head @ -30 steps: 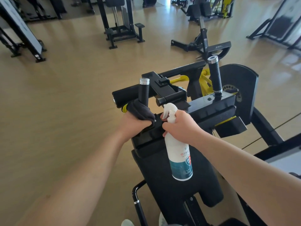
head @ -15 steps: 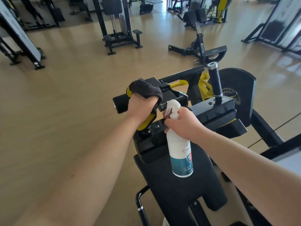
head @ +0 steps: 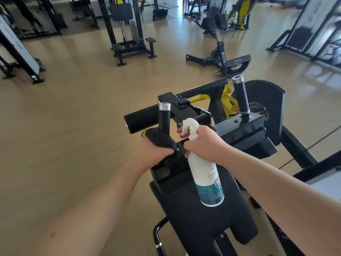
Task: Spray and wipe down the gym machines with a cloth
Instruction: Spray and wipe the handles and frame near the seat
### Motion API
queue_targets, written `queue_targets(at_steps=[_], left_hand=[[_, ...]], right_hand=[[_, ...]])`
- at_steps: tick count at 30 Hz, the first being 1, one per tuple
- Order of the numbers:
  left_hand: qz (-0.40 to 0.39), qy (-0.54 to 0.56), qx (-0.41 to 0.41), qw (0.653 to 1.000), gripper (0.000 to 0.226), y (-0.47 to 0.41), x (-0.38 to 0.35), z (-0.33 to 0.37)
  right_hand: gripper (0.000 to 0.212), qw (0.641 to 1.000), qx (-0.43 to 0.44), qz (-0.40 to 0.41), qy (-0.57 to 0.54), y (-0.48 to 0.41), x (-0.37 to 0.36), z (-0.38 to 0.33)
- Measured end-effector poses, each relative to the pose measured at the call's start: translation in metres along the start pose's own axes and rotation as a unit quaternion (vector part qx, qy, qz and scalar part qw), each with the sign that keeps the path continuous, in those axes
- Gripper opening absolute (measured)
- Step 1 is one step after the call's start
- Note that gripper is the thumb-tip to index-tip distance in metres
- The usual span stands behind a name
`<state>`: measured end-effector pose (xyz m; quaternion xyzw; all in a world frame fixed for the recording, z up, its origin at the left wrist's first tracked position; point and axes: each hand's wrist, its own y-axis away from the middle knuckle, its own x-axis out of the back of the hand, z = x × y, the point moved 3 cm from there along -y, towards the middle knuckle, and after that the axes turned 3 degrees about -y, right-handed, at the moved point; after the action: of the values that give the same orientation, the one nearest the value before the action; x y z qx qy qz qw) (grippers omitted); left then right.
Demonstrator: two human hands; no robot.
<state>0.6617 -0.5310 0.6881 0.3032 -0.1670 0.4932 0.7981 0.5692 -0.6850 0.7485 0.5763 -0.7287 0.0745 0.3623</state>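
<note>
A black gym machine (head: 238, 128) with a padded seat (head: 203, 222) fills the lower middle. Its left upright handle (head: 163, 117) has a chrome cap, and the right handle (head: 240, 97) stands further back. My left hand (head: 153, 154) grips a dark cloth (head: 160, 140) with a yellow edge, wrapped around the base of the left handle. My right hand (head: 206, 145) holds a white spray bottle (head: 204, 174) by its neck, a finger at the trigger, the bottle hanging down over the seat.
A black foam roller (head: 142, 119) sticks out left of the handle. Yellow frame parts (head: 227, 102) and a black side plate (head: 265, 104) sit behind. Other machines (head: 127, 30) and a bench (head: 219, 52) stand across the wooden floor.
My left hand with the cloth slid from the top of the left handle down to its base, uncovering the chrome cap. The right hand and bottle stayed nearly still.
</note>
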Motion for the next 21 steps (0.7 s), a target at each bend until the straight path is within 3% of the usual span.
queue_targets(at_steps=[4,8,11,14,18,21], left_hand=[[-0.104,0.147,-0.065,0.982,0.048,-0.008,0.026,0.039],[-0.167,0.23,-0.124,0.951,0.047,-0.022,0.04,0.072],[-0.141,0.246,-0.123,0.951,0.033,-0.021,0.03,0.067],[-0.099,0.153,-0.096,0.978,0.018,-0.02,0.023,0.045],[-0.07,-0.039,-0.065,0.995,0.02,-0.012,0.003,0.004],[0.002,-0.01,-0.065,0.998,0.013,-0.006,-0.005,-0.024]], right_hand=[[0.02,1.0,0.004,-0.004,-0.006,0.0,-0.001,0.0],[0.017,1.0,-0.007,-0.006,-0.02,-0.002,-0.001,0.003],[0.018,1.0,-0.002,-0.013,-0.018,-0.003,-0.001,0.001],[0.016,1.0,0.003,-0.005,-0.013,-0.004,-0.002,0.0],[0.017,1.0,-0.004,0.006,-0.005,-0.003,-0.005,-0.001],[0.02,1.0,-0.011,0.019,0.002,0.0,-0.005,-0.004]])
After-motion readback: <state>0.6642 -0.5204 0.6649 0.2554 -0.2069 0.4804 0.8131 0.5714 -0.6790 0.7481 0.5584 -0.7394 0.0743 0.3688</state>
